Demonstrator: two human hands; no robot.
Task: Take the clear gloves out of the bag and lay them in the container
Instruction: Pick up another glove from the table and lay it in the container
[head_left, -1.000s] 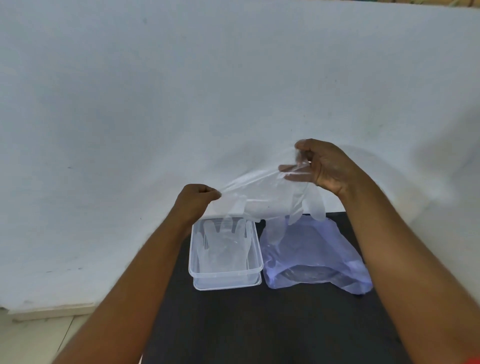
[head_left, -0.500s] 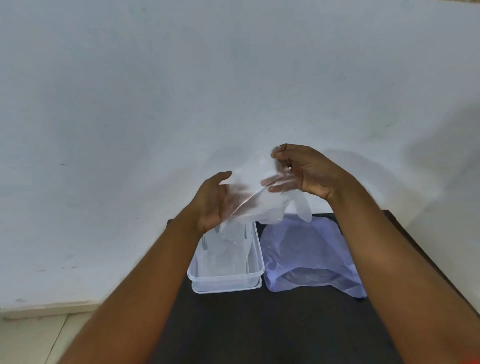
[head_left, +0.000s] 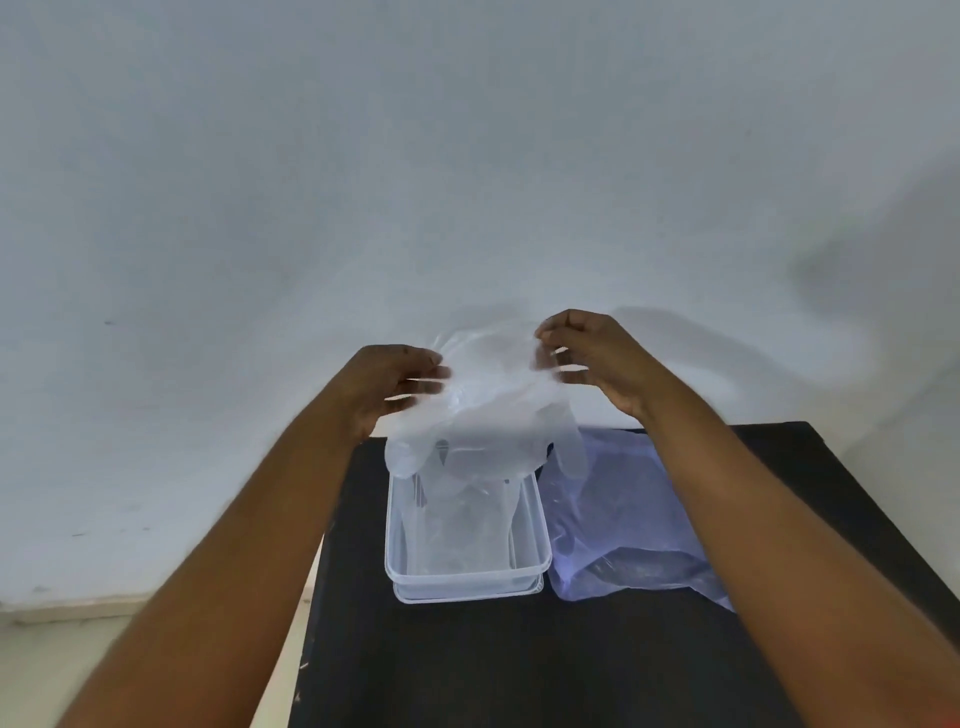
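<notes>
Two forearms are reaching up from the near edge of the view over the dark surface (head_left: 467, 670), and beyond them things are sitting side by side: the clear container (head_left: 467, 571) on the left and the pale bluish bag (head_left: 623, 519) touching it on the right. At least one glove already seems to be lying inside the container, so part of the job looks done; the bag is sagging flat, and whether more gloves are waiting in it cannot be told. Farther out, above the container's far end, a clear glove (head_left: 483, 415) is hanging, its fingers drooping toward the container's rim. The left hand (head_left: 395, 384) is pinching its left edge with fingers partly extended, and the right hand (head_left: 597, 358) is pinching the right edge with fingers curled, both stretching the film flat. Lowering it into the container appears to be what remains for this one. A white wall (head_left: 467, 156) is filling the background.
</notes>
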